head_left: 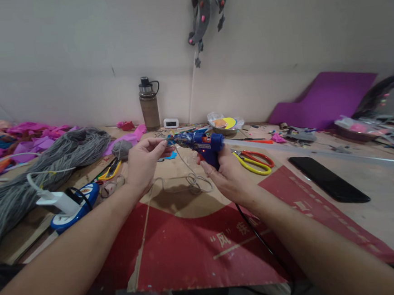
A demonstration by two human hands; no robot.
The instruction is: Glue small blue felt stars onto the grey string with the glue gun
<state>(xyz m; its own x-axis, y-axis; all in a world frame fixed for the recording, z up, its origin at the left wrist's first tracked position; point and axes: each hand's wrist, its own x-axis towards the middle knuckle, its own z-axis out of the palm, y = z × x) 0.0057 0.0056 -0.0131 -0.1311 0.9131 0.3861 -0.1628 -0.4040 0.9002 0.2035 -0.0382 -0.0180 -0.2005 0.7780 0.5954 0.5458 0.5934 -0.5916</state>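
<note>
My right hand [224,170] is wrapped round the handle of a blue hot glue gun [201,142], its small orange light lit. A long clear glue stick [272,148] sticks out of the gun's back end toward the right. At the nozzle, my left hand [148,158] pinches something small and bluish, largely hidden by the fingertips and the tip. From there a thin strand of grey yarn [194,181] hangs down and lies in loose loops on the cardboard [177,244] below.
Left are a grey yarn hank [71,153], a yarn ball [122,149], yellow-handled scissors [112,170] and a blue power strip [75,211]. Red-and-yellow-handled pliers [256,161] and a black phone [327,178] lie right. A bottle [149,106] stands behind; the gun's black cord [262,238] crosses the cardboard.
</note>
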